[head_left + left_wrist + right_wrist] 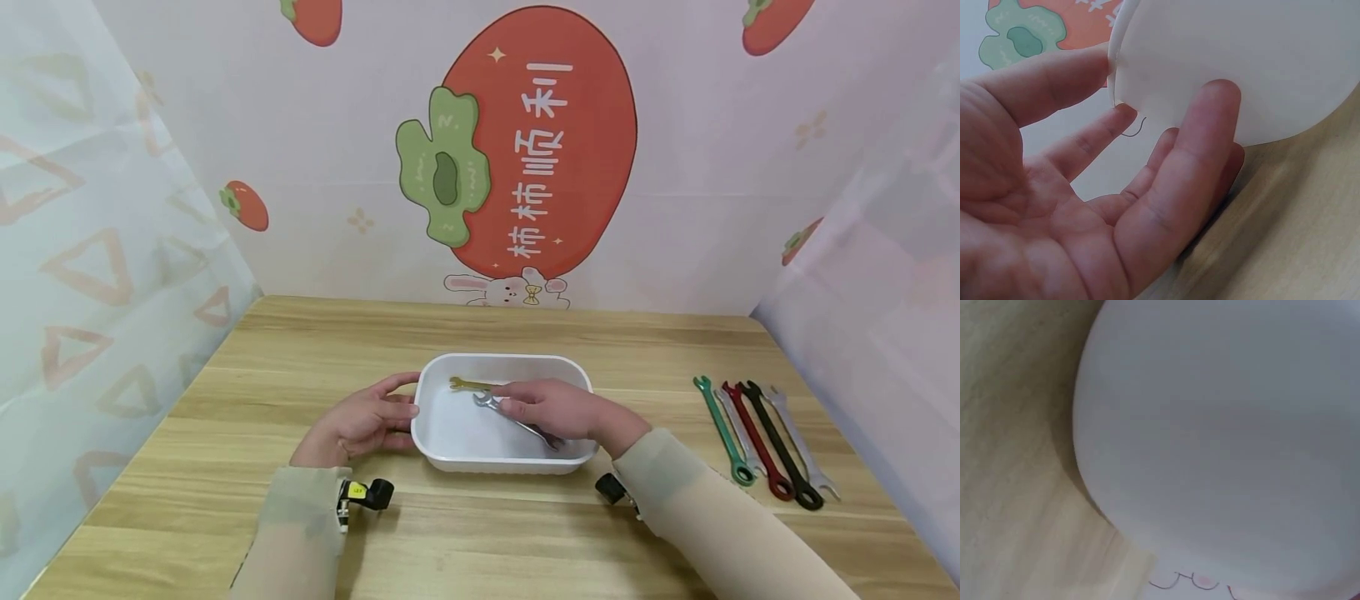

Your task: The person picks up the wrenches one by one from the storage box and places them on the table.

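A white rectangular tray (457, 455) stands on the wooden table in front of me. My left hand (366, 423) rests against its left end, fingers spread along the outer wall; the left wrist view shows fingertips (1219, 100) on that white wall. Inside the tray lie a gold wrench (468, 384) and a silver wrench (534, 431). My right hand (558, 407) reaches in over both, thumb at the silver one and forefinger over the gold one's near end. Its other fingers are hidden, and I cannot tell whether it grips either wrench. The right wrist view shows only the tray's outside (1210, 437).
On the table's right side lie several wrenches side by side: a green wrench (723, 433), a red wrench (757, 442), a black wrench (783, 446) and silver ones, including the outermost silver wrench (805, 442). A printed curtain (330, 142) hangs behind the table and along both sides.
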Demonstrator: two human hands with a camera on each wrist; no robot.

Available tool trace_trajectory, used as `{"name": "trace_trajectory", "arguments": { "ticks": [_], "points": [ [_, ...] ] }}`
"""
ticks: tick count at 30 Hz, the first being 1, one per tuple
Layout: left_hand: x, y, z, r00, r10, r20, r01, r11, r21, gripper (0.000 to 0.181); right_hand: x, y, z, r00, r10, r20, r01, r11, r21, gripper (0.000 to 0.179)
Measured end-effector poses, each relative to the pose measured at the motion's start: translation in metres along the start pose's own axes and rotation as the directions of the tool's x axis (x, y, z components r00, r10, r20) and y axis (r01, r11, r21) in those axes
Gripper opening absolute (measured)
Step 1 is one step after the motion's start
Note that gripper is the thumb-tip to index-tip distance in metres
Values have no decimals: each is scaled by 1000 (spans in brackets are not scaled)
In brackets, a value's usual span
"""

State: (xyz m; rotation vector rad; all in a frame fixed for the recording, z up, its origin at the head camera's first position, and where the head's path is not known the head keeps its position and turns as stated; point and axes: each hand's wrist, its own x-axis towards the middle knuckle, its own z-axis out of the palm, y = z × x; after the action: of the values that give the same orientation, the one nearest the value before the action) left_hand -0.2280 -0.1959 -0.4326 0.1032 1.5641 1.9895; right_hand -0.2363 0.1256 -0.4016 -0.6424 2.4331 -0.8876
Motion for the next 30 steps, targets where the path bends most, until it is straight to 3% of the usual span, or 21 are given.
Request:
{"name": "trace_trajectory", "arguments": {
  "ticks": [2,7,9,13,16,23,30],
  "points": [
    [0,0,1,1000,-2,-5,2,1000,2,69,2,-1,1,1000,21,-19,-21,1000,22,55],
    [0,-1,2,1000,-5,-13,6,1000,12,69,12,0,2,988,126,-87,-105,972,212,50],
    [-1,-1,2,1000,-6,-13,6,1000,15,69,15,1,5,980,158,-122,-128,966,224,52],
    [0,0,2,1000,-7,-15,7,1000,15,70,21,4,13,973,148,-176,-138,988,68,59],
    [0,0,2,1000,-3,-10,3,1000,19,70,24,3,18,971,133,-199,-148,987,-63,62],
    [0,1,1,1000,-8,-30,8,1000,22,68,25,-2,20,980,61,-190,-121,940,-321,58],
    [0,-1,0,1000,7,6,-7,1000,-1,70,21,-5,18,985,2,-172,-73,911,-406,58]
  ]
}}
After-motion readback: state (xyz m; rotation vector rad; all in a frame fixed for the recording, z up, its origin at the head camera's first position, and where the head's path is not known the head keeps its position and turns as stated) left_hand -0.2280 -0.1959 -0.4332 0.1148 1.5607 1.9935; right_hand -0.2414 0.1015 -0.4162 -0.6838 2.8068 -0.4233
